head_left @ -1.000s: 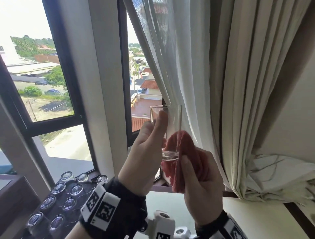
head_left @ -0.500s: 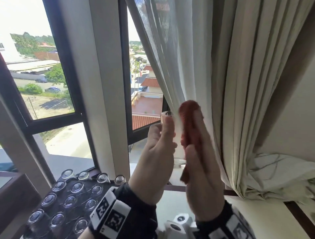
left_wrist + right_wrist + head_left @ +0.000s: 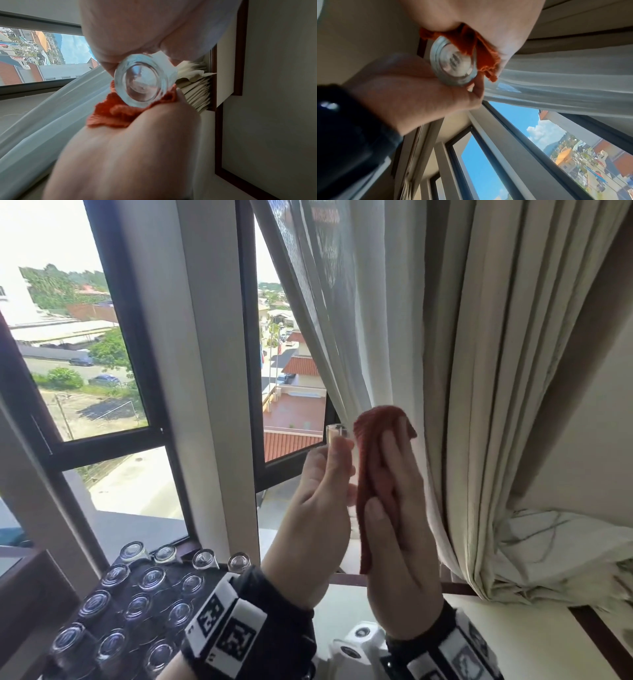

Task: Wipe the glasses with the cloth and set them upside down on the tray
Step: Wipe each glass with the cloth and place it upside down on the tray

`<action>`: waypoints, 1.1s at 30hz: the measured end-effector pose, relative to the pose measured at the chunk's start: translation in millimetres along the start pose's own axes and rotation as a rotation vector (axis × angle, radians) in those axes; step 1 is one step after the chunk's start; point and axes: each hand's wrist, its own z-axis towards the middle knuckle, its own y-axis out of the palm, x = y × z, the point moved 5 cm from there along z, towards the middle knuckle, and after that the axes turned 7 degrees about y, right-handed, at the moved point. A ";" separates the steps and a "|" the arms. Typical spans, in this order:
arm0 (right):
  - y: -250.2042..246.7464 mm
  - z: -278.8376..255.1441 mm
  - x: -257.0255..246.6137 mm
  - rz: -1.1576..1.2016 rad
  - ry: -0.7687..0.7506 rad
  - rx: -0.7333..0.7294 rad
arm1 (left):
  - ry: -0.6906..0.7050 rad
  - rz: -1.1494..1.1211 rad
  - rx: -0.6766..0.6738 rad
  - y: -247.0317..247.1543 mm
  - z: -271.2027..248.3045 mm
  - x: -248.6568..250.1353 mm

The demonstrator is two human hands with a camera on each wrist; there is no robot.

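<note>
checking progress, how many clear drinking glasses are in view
14. One clear glass is held up in the left hand, against the red cloth in the right hand; 13 upside-down glasses stand in rows on the dark tray, lower left. The left wristband may hide more.

Rust-red cloth point(image 3: 375, 460), clear glass point(image 3: 144, 82), cream curtain point(image 3: 496, 371)
</note>
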 end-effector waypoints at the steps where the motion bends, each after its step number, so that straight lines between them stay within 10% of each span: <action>1: 3.8 -5.8 1.5 -0.033 -0.023 -0.028 | 0.019 -0.014 0.015 -3.4 3.7 2.4; 8: -7.6 -10.0 21.3 0.166 0.265 0.155 | 0.032 0.033 -0.047 -1.4 3.9 -1.6; 16: 4.5 -15.1 8.2 -0.045 -0.018 -0.099 | 0.011 0.001 0.053 -7.5 13.5 6.2; 24: -13.8 -12.7 29.1 0.175 0.237 0.149 | -0.037 -0.064 -0.016 -3.2 9.7 -10.4; 33: -3.3 -16.2 15.0 0.200 0.097 0.004 | -0.100 -0.014 0.029 -0.3 18.2 -10.8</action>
